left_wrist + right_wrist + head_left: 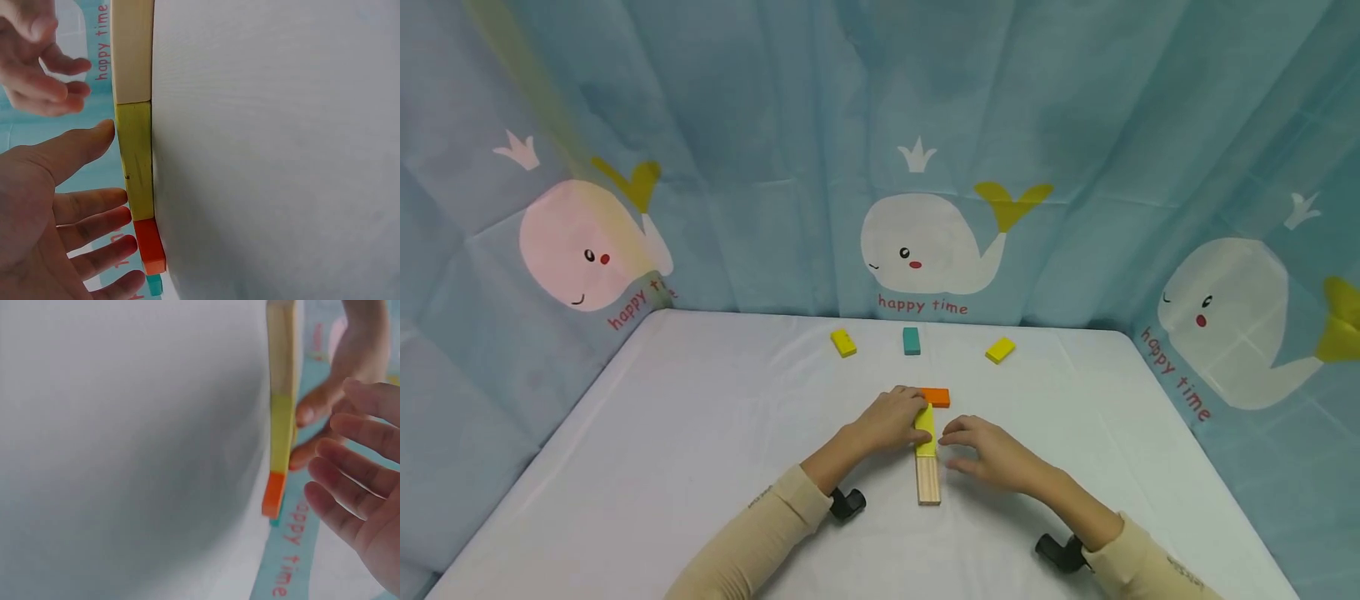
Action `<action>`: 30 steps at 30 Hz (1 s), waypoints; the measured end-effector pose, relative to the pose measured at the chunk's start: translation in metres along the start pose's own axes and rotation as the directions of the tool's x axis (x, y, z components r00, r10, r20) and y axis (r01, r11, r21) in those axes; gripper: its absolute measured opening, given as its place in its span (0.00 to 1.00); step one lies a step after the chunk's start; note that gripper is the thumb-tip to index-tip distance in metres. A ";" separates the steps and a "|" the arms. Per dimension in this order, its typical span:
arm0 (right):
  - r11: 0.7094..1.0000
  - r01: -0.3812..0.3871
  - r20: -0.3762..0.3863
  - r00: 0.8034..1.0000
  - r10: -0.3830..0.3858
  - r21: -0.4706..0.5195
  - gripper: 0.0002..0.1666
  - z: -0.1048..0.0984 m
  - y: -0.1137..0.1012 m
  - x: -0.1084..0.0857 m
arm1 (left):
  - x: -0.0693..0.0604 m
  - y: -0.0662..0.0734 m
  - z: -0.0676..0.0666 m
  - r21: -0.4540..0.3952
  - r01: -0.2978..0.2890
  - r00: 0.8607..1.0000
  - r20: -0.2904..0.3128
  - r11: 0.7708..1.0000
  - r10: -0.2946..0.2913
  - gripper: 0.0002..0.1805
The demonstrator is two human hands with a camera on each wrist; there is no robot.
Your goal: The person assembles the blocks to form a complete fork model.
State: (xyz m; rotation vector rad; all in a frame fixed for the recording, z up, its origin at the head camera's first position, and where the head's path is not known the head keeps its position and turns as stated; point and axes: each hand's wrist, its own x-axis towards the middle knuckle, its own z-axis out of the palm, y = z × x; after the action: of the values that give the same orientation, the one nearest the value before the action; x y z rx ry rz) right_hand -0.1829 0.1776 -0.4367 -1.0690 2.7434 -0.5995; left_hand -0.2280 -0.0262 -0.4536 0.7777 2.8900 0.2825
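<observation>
whale-print curtain (737, 167) is hanging beyond the table (625, 467); the yellow block (927, 420) is lying between near wooden block (928, 482) and far orange block (936, 397). left hand (891, 418) is sitting wide at its left, perhaps touching; right hand (988, 452) is hovering wide, empty. either hand's nudge could be skewing it.

Head view: looks forward and down from above, over white table (662, 467) to whale curtain (737, 100); widest and farthest. Left wrist view: close and low, turned sideways, faces along left hand (44, 225) to block row (139, 162). Right wrist view: likewise close, low, sideways, along right hand (375, 481). Both wrist views share block row and both hands.
</observation>
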 end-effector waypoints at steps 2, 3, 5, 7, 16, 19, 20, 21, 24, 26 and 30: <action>1.000 -0.012 -0.027 1.000 0.012 0.017 0.16 -0.003 0.004 0.002 | 0.000 0.000 -0.001 -0.010 0.001 1.000 0.006 1.000 -0.001 0.30; 1.000 -0.016 -0.041 0.999 0.017 0.021 0.16 -0.005 0.007 0.003 | -0.001 0.000 -0.002 -0.017 0.000 1.000 0.011 1.000 0.001 0.30; 0.999 -0.024 -0.064 0.998 0.026 0.033 0.16 -0.008 0.012 0.005 | -0.002 0.001 -0.002 -0.030 -0.005 1.000 0.023 1.000 0.005 0.31; 0.998 -0.042 -0.080 0.996 0.045 0.044 0.16 -0.011 0.018 0.007 | -0.004 0.002 -0.003 -0.036 -0.015 0.999 0.035 0.999 0.016 0.32; 0.995 -0.087 -0.144 0.985 0.093 0.051 0.17 -0.025 0.046 0.020 | -0.012 0.003 -0.001 -0.002 -0.061 0.996 0.061 0.998 0.061 0.39; 0.992 -0.113 -0.155 0.981 0.120 0.049 0.17 -0.030 0.056 0.025 | -0.014 0.005 -0.002 0.008 -0.056 0.996 0.071 0.998 0.056 0.40; 0.991 -0.120 -0.159 0.979 0.127 0.050 0.18 -0.032 0.059 0.026 | -0.015 0.005 -0.002 0.010 -0.052 0.996 0.075 0.999 0.052 0.41; 0.990 -0.130 -0.163 0.977 0.137 0.053 0.18 -0.033 0.062 0.027 | -0.016 0.006 -0.002 0.010 -0.048 0.996 0.080 0.999 0.047 0.41; 0.985 -0.158 -0.176 0.970 0.167 0.062 0.19 -0.037 0.070 0.029 | -0.017 0.007 -0.001 0.014 -0.044 0.995 0.087 0.999 0.043 0.41; 0.985 -0.165 -0.182 0.968 0.173 0.056 0.19 -0.040 0.076 0.031 | -0.018 0.008 -0.001 0.011 -0.045 0.995 0.094 0.999 0.044 0.42; 0.984 -0.176 -0.194 0.964 0.179 0.031 0.20 -0.045 0.087 0.036 | -0.017 0.009 0.000 0.004 -0.052 0.993 0.109 0.999 0.051 0.43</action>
State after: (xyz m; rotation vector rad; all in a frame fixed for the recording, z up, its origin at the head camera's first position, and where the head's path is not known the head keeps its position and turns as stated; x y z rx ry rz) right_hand -0.2749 0.2258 -0.4307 -0.7863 2.9562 -0.7306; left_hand -0.2087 -0.0273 -0.4500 0.8427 2.7737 0.2285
